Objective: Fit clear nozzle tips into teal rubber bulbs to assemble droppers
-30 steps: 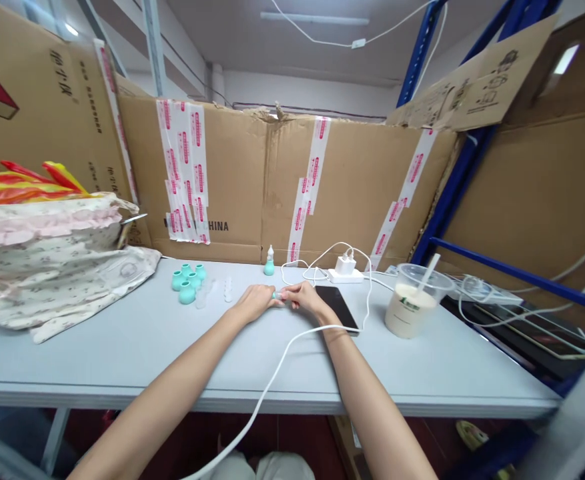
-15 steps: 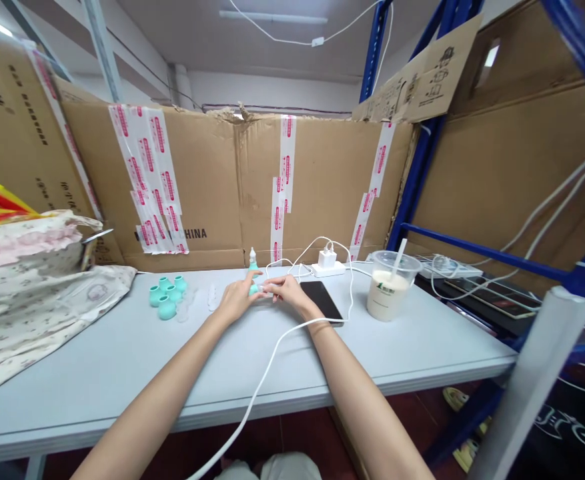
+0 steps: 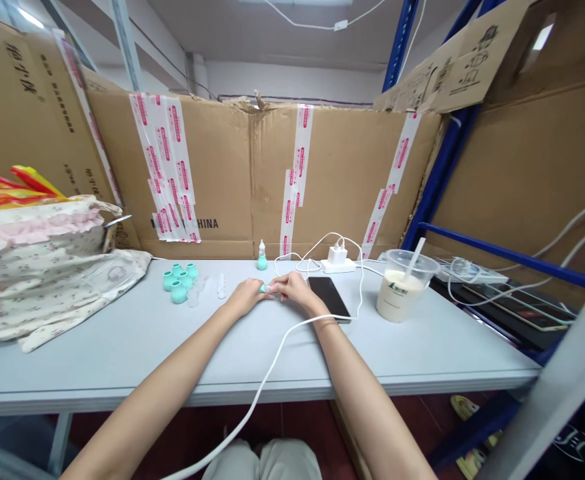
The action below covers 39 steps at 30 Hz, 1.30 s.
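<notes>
My left hand (image 3: 245, 296) is closed around a teal rubber bulb (image 3: 263, 289), mostly hidden by its fingers. My right hand (image 3: 293, 288) pinches a small clear tip (image 3: 271, 289) against the bulb's mouth. Whether the tip sits inside the mouth I cannot tell. Just behind the hands, a bulb nasal aspirator (image 3: 261, 260) with a clear pointed tip stands upright. To the left are several loose teal bulbs (image 3: 179, 292), with clear plastic pieces (image 3: 193, 296) beside them. Another row of clear pieces (image 3: 221, 285) lies nearer my left hand.
A dark phone (image 3: 329, 298) lies by my right wrist, and a white cable (image 3: 277, 360) crosses over that forearm. Further right stands a drink cup (image 3: 399, 293) with a straw. A charger (image 3: 337, 256) is at the back; a floral cloth bag (image 3: 37, 267) fills the left.
The head view has shifted, moving the scene slightly right and up. My left fingers have drawn down around the bulb, and the upright aspirator behind now shows fully.
</notes>
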### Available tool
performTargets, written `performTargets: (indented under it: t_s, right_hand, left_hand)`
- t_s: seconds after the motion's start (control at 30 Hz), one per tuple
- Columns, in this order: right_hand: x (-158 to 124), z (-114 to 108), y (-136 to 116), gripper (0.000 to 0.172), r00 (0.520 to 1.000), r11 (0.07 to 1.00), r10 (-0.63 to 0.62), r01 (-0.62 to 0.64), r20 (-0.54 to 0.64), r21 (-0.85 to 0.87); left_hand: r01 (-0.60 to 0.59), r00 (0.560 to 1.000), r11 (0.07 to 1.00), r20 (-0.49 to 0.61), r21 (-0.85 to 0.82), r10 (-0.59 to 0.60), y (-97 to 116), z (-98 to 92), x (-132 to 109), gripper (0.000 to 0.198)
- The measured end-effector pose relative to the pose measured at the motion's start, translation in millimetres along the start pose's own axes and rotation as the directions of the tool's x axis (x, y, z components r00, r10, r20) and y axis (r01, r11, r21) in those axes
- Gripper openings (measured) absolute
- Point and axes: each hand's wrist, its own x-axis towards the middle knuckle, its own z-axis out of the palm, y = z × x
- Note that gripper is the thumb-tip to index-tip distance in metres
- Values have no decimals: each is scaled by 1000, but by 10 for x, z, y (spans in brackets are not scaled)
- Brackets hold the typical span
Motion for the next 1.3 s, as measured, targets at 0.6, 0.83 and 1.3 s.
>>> performTargets:
  t_s: [0.6, 0.83, 1.3]
  right_hand:
    - [1, 143, 17, 24, 998, 996, -45, 42, -32, -77]
    - [56, 180, 59, 24, 997, 999, -45, 45, -58, -6]
    - [112, 64, 173, 27, 986, 973, 90, -58, -138, 223]
  left_hand:
    - [-15, 996, 962, 85, 273, -9, 119, -58, -25, 56]
    - [34, 999, 984, 9, 175, -36, 101, -86, -15, 49]
    - [-70, 998, 977, -11, -204, 69, -83, 18, 64, 36]
